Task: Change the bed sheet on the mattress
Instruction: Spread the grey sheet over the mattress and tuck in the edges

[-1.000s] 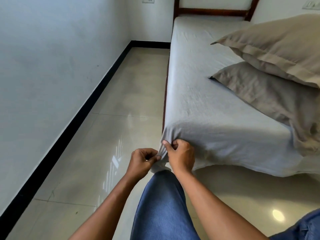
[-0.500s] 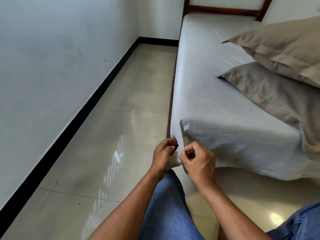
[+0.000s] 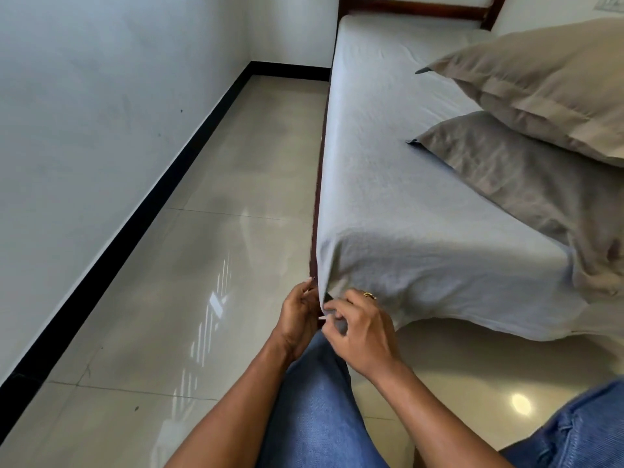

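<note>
A light grey bed sheet [image 3: 398,204] covers the mattress, draped over its near left corner and hanging loose along the near end. My left hand [image 3: 299,315] pinches the sheet's corner fold from the left side. My right hand [image 3: 359,324], with a ring on one finger, holds the same hanging corner from the right, fingers curled on the cloth. Both hands meet just below the mattress corner, beside the dark wooden bed frame [image 3: 315,231].
Two pillows lie on the bed's right side, a beige pillow [image 3: 540,86] stacked over a grey-brown pillow [image 3: 526,187]. A white wall [image 3: 101,113] with black skirting runs along the left. Glossy tiled floor [image 3: 209,265] lies between wall and bed. My jeans-clad knee [image 3: 317,400] is below the hands.
The view has shifted closer to the corner. My hands have worked down the sheet's corner, the right hand loosening from a tight pinch into a looser curled hold.
</note>
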`<action>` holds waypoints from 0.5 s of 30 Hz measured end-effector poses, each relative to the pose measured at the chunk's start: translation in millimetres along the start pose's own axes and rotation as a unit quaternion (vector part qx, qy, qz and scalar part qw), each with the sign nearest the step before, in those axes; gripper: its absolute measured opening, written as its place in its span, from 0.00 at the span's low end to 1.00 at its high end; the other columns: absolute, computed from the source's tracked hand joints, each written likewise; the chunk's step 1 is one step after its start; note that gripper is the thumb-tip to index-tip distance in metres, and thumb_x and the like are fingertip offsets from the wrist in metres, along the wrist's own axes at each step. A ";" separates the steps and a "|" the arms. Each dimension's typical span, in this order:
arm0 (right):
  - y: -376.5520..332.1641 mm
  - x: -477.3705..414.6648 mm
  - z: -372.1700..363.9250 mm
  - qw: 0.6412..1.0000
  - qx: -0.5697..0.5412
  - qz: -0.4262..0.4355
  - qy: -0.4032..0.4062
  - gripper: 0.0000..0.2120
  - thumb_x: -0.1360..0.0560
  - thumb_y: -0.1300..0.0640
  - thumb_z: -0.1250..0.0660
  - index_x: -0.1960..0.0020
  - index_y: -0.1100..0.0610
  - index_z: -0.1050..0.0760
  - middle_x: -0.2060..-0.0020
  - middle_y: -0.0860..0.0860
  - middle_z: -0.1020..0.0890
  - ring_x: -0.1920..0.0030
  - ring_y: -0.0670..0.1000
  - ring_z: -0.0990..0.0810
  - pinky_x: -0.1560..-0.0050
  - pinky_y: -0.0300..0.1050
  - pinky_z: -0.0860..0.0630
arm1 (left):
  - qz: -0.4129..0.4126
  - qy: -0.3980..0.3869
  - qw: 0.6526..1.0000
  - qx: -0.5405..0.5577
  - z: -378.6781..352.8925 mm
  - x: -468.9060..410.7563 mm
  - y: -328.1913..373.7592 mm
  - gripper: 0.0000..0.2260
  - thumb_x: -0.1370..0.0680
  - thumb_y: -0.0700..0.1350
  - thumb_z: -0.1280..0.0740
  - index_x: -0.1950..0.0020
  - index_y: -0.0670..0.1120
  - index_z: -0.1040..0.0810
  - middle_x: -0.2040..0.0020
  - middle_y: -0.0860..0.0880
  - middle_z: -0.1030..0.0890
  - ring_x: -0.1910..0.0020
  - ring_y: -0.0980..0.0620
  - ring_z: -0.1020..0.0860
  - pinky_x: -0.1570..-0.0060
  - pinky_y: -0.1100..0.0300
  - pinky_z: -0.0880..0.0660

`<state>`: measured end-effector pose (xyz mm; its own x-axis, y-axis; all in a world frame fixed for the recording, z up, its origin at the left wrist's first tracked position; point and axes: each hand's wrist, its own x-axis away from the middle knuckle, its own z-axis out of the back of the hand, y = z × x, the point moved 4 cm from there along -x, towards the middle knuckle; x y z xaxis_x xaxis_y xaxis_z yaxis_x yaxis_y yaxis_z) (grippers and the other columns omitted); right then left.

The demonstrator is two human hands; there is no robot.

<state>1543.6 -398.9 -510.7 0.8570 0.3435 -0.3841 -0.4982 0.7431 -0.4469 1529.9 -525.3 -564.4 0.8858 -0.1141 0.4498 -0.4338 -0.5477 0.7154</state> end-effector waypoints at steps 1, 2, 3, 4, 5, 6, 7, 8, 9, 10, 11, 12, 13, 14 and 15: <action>3.3 0.2 5.1 0.999 -0.020 -0.018 0.027 0.05 0.27 0.54 0.32 0.54 0.52 0.17 0.60 0.45 0.23 0.59 0.47 0.23 0.60 0.46 0.22 | -0.024 0.030 0.998 -0.059 3.8 -1.3 1.7 0.25 0.19 0.55 0.43 0.43 0.35 0.19 0.50 0.39 0.16 0.51 0.41 0.19 0.45 0.48 0.24; 7.3 -0.8 10.6 0.997 -0.042 -0.035 0.062 0.04 0.27 0.56 0.32 0.55 0.53 0.18 0.60 0.45 0.23 0.60 0.46 0.23 0.60 0.45 0.23 | -0.063 0.070 0.988 -0.118 8.0 -1.1 5.2 0.23 0.17 0.54 0.42 0.44 0.36 0.17 0.51 0.39 0.15 0.50 0.41 0.17 0.44 0.45 0.22; 10.0 -3.0 15.6 0.992 -0.063 -0.048 0.098 0.04 0.27 0.58 0.32 0.56 0.54 0.18 0.60 0.45 0.22 0.60 0.46 0.23 0.59 0.43 0.23 | -0.115 0.112 0.974 -0.162 11.6 0.6 10.9 0.20 0.17 0.51 0.41 0.46 0.38 0.16 0.52 0.40 0.14 0.50 0.41 0.16 0.43 0.43 0.21; 12.0 -6.6 18.7 0.987 -0.084 -0.056 0.123 0.04 0.27 0.60 0.32 0.55 0.55 0.18 0.59 0.46 0.20 0.59 0.45 0.22 0.58 0.42 0.23 | -0.161 0.143 0.960 -0.180 13.8 3.9 17.9 0.17 0.16 0.49 0.40 0.48 0.40 0.15 0.54 0.41 0.14 0.51 0.42 0.16 0.45 0.42 0.20; 12.9 -11.1 18.7 0.984 -0.108 -0.062 0.131 0.06 0.27 0.60 0.33 0.54 0.56 0.18 0.58 0.46 0.19 0.58 0.44 0.20 0.56 0.43 0.22 | -0.195 0.154 0.952 -0.178 14.8 7.2 23.0 0.15 0.16 0.47 0.39 0.49 0.41 0.15 0.55 0.42 0.14 0.53 0.43 0.16 0.47 0.43 0.20; 12.2 -16.9 16.2 0.982 -0.131 -0.066 0.120 0.08 0.27 0.59 0.34 0.51 0.56 0.18 0.56 0.47 0.17 0.56 0.44 0.19 0.54 0.44 0.20 | -0.217 0.147 0.949 -0.173 13.5 11.1 27.5 0.15 0.15 0.47 0.40 0.49 0.41 0.15 0.55 0.42 0.14 0.54 0.43 0.16 0.49 0.46 0.20; 10.5 -23.0 10.7 0.982 -0.150 -0.071 0.087 0.11 0.27 0.57 0.36 0.48 0.56 0.18 0.54 0.47 0.16 0.54 0.44 0.18 0.51 0.45 0.19 | -0.229 0.127 0.950 -0.172 11.9 12.8 30.9 0.16 0.15 0.47 0.40 0.48 0.41 0.16 0.54 0.41 0.15 0.53 0.43 0.17 0.50 0.47 0.21; 8.4 -28.2 3.4 0.983 -0.160 -0.078 0.041 0.13 0.26 0.56 0.37 0.45 0.54 0.18 0.52 0.46 0.15 0.52 0.44 0.18 0.49 0.45 0.19 | -0.232 0.104 0.951 -0.177 9.9 12.9 32.9 0.16 0.15 0.47 0.41 0.48 0.41 0.16 0.53 0.41 0.15 0.52 0.41 0.17 0.49 0.47 0.21; 7.1 -31.7 -4.9 0.983 -0.160 -0.087 -0.006 0.15 0.26 0.55 0.38 0.42 0.52 0.19 0.50 0.46 0.15 0.50 0.44 0.17 0.48 0.45 0.19 | -0.230 0.086 0.952 -0.181 9.2 11.6 33.8 0.16 0.15 0.48 0.41 0.46 0.41 0.16 0.52 0.40 0.15 0.50 0.39 0.17 0.47 0.45 0.20; 6.4 -34.5 -11.9 0.982 -0.158 -0.098 -0.040 0.16 0.26 0.54 0.38 0.41 0.50 0.20 0.49 0.45 0.15 0.49 0.44 0.17 0.46 0.46 0.19 | -0.225 0.075 0.954 -0.185 9.9 9.6 34.8 0.15 0.16 0.48 0.40 0.45 0.41 0.17 0.51 0.40 0.15 0.49 0.37 0.17 0.46 0.43 0.21; 7.0 -35.6 -18.1 0.979 -0.157 -0.110 -0.063 0.15 0.26 0.54 0.38 0.41 0.49 0.20 0.49 0.45 0.15 0.49 0.44 0.17 0.46 0.46 0.19 | -0.221 0.072 0.953 -0.193 11.7 8.1 35.0 0.14 0.17 0.48 0.38 0.44 0.42 0.17 0.50 0.40 0.15 0.48 0.37 0.18 0.45 0.41 0.21; 7.9 -36.6 -22.3 0.978 -0.154 -0.119 -0.077 0.14 0.25 0.53 0.38 0.42 0.49 0.21 0.49 0.45 0.15 0.50 0.43 0.17 0.46 0.47 0.19 | -0.222 0.074 0.950 -0.208 13.9 6.3 35.3 0.12 0.19 0.48 0.35 0.43 0.43 0.17 0.50 0.42 0.15 0.48 0.38 0.17 0.45 0.40 0.21; 8.1 -36.9 -25.1 0.978 -0.148 -0.122 -0.082 0.12 0.25 0.53 0.36 0.43 0.48 0.22 0.50 0.44 0.16 0.50 0.44 0.17 0.47 0.47 0.19 | -0.230 0.081 0.941 -0.234 16.2 4.8 35.8 0.11 0.21 0.48 0.32 0.43 0.45 0.17 0.49 0.45 0.14 0.48 0.41 0.17 0.46 0.41 0.20; 8.4 -36.5 -26.8 0.978 -0.146 -0.123 -0.084 0.11 0.24 0.53 0.35 0.43 0.48 0.23 0.51 0.44 0.16 0.51 0.44 0.18 0.48 0.47 0.19 | -0.240 0.090 0.929 -0.268 17.2 4.0 36.4 0.11 0.23 0.47 0.30 0.42 0.47 0.17 0.49 0.48 0.14 0.49 0.45 0.16 0.47 0.43 0.19; 8.5 -34.9 -27.5 0.976 -0.153 -0.124 -0.092 0.11 0.24 0.54 0.33 0.43 0.48 0.24 0.52 0.44 0.17 0.52 0.44 0.18 0.50 0.46 0.19 | -0.255 0.103 0.913 -0.301 17.2 4.3 36.7 0.11 0.23 0.46 0.28 0.42 0.50 0.17 0.49 0.51 0.14 0.50 0.49 0.16 0.49 0.47 0.18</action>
<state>1505.9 -420.4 -523.3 0.9513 0.2932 -0.0950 -0.2648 0.6195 -0.7390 1520.6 -560.1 -545.5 0.9751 0.2205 0.0225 -0.0400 0.0755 0.9963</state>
